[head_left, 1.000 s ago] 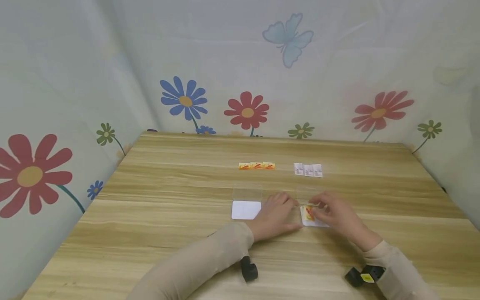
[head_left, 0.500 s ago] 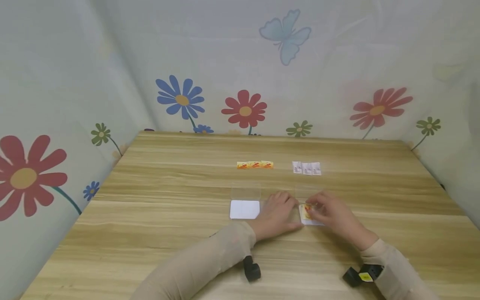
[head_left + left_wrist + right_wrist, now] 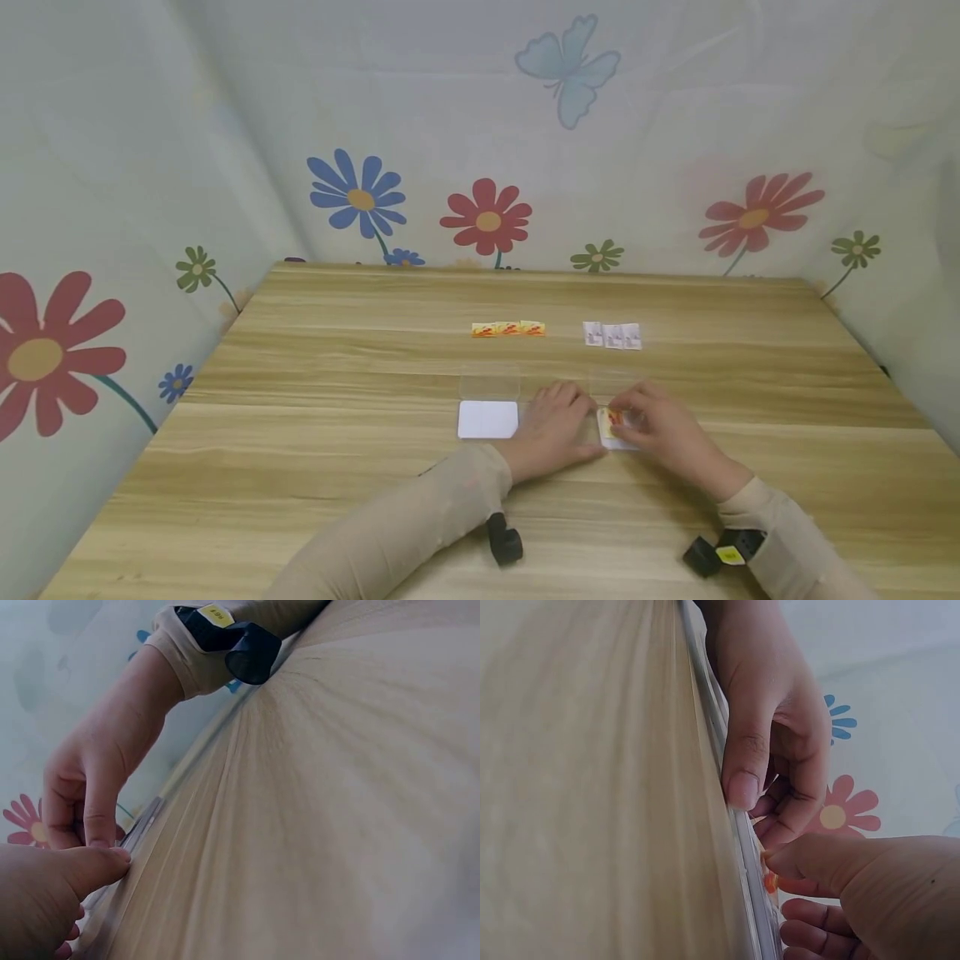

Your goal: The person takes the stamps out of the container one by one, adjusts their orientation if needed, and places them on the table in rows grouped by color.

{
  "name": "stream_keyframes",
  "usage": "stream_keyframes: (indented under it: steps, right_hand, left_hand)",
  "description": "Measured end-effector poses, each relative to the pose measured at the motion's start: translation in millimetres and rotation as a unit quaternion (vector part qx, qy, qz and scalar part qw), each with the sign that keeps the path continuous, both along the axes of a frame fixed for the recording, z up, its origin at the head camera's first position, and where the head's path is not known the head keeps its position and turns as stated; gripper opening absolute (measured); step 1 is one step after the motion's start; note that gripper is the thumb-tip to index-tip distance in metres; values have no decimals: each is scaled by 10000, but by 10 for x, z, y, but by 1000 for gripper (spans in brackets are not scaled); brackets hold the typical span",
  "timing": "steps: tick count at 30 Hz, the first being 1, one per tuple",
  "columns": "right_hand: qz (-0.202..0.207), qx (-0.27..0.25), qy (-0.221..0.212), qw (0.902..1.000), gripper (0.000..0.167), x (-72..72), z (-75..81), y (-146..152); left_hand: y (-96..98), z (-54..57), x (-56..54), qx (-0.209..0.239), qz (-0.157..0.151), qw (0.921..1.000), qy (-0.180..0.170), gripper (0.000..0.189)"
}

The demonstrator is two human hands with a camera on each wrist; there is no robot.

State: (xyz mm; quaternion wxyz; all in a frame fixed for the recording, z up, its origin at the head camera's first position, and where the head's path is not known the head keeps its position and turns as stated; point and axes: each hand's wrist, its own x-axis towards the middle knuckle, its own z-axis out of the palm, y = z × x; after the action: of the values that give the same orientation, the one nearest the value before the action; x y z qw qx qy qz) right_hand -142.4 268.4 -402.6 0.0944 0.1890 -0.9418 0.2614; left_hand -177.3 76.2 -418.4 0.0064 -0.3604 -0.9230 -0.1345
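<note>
A flat case with a white base (image 3: 618,445) and a clear lid (image 3: 611,382) folded back lies between the hands in the head view. My left hand (image 3: 553,429) holds its left side, the thumb at the near corner and fingers at the far one. My right hand (image 3: 667,429) pinches a small yellow-and-red printed card (image 3: 608,423) over the left part of the white base, covering the case's right part. In the right wrist view, the left thumb (image 3: 744,787) presses the case edge, and a bit of the orange print (image 3: 771,882) shows beside the right thumb.
A second case (image 3: 487,419) with a white base and raised clear lid lies left of my left hand. Farther back are a row of yellow-and-red cards (image 3: 508,329) and a row of pale lavender printed cards (image 3: 612,336). A flowered curtain stands behind the wooden table (image 3: 360,325).
My right hand has shifted slightly left with the yellow-and-red card, closer to the case's left edge. My left hand stays at the case. The head view has shifted a little.
</note>
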Motion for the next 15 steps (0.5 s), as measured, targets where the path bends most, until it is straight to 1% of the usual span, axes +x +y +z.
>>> stream_keyframes:
  steps: [9,15]
  right_hand:
    - [18,264,181,9995,20,13,0,-14]
    - [-5,306,143,9994,22,6,-3,-16]
  left_hand:
    - [5,-9,4,3,17,10000,50,54]
    - [8,7,9,19,33,10000,70,54]
